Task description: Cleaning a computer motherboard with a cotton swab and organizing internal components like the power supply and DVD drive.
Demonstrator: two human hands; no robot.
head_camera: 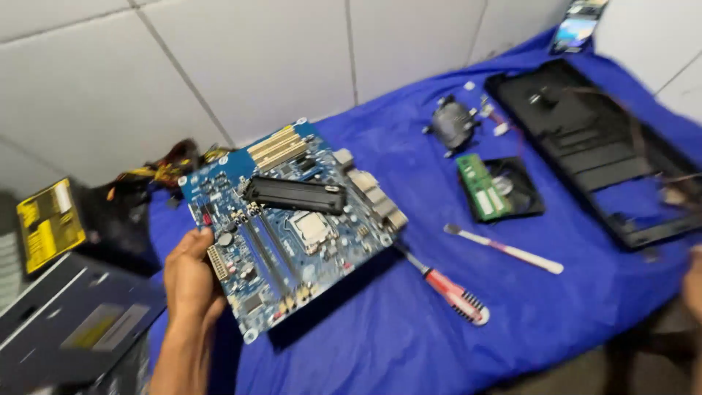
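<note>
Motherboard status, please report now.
Left hand grips blue motherboard by its edge, lifted above blue cloth. Right hand barely visible at frame edge. Screwdriver lies beside.

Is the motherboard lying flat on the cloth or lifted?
Lifted: the left hand grips the motherboard edge, tilting it above its shadow on the blue cloth.

Screwdriver (446,287) lies right of motherboard (289,223).
</note>
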